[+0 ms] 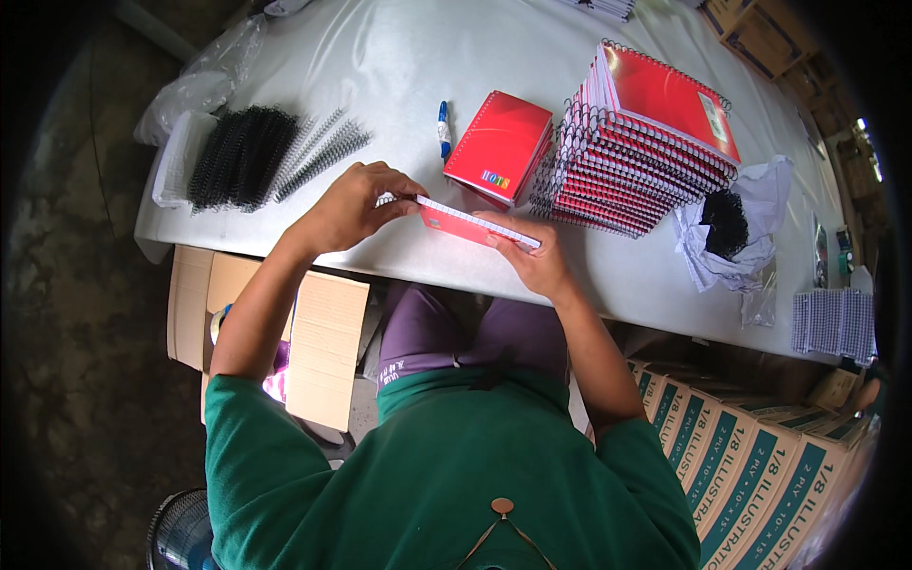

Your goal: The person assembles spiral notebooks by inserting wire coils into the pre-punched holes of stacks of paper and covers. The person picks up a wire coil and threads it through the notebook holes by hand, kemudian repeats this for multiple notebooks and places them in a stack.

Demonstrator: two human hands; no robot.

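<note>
A red-covered notebook [465, 227] is held on edge above the table's front edge, its punched white page edge turned up. My right hand [537, 258] grips its right end, thumb on the red cover. At the other end, my left hand [366, 204] pinches a dark spiral binding coil [385, 199] against the notebook's corner. Most of that coil is hidden by the fingers. Just beyond lies a small pile of red notebooks [501, 142], with a blue marker [444, 130] to its left.
A tall stack of spiral-bound red notebooks [655, 133] stands at the right. Black coils [242, 157] lie in a heap at the left, and another clump [725, 225] sits on crumpled paper [760, 204]. Below the table [380, 85] are an open carton [328, 347] and several boxes [750, 465].
</note>
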